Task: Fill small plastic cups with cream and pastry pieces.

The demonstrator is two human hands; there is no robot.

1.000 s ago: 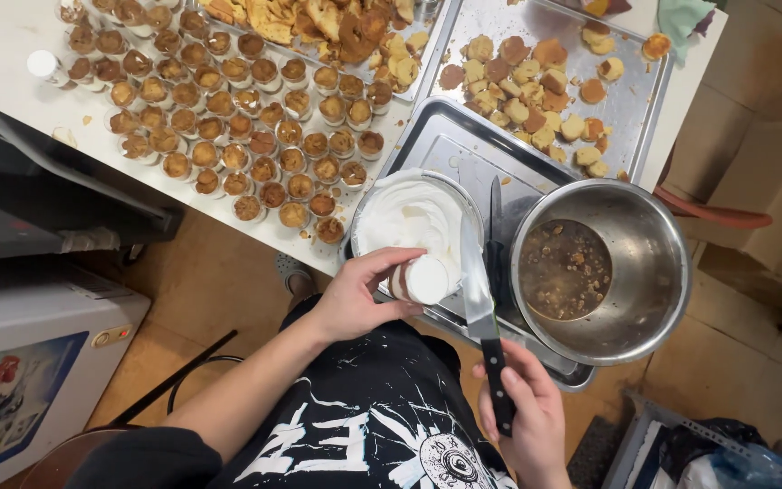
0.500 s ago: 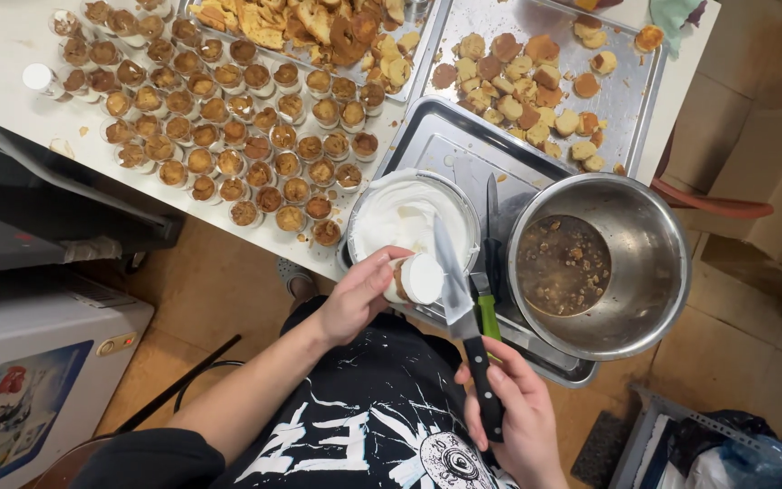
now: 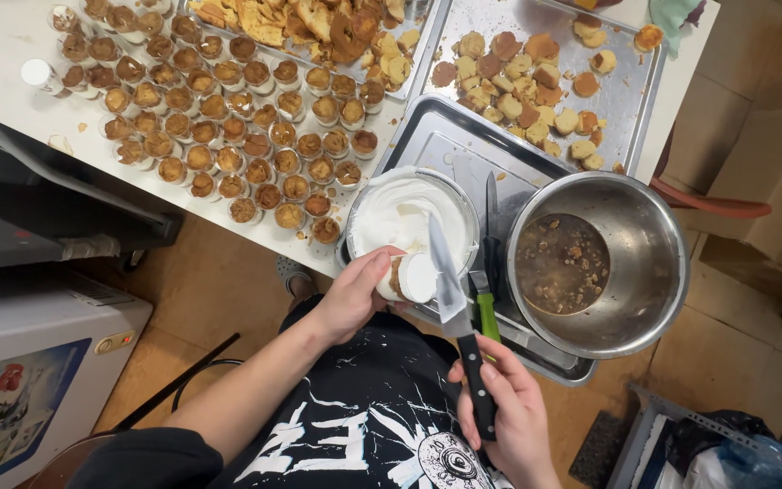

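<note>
One small cup (image 3: 414, 276) topped with white cream sits tipped on its side in the left hand (image 3: 352, 294), whose fingers wrap it just near the white cream tub (image 3: 409, 213). The cup's creamy mouth faces right, toward the knife (image 3: 450, 290), so its long axis runs left to right. The right hand (image 3: 504, 417) is closed around the knife's black handle; the blade runs from near to far, its flat just beside the cream face. Right of them stands a steel bowl (image 3: 653, 263) of brown filling on a metal tray (image 3: 445, 145); rows of filled cups (image 3: 228, 118) lie far left.
</note>
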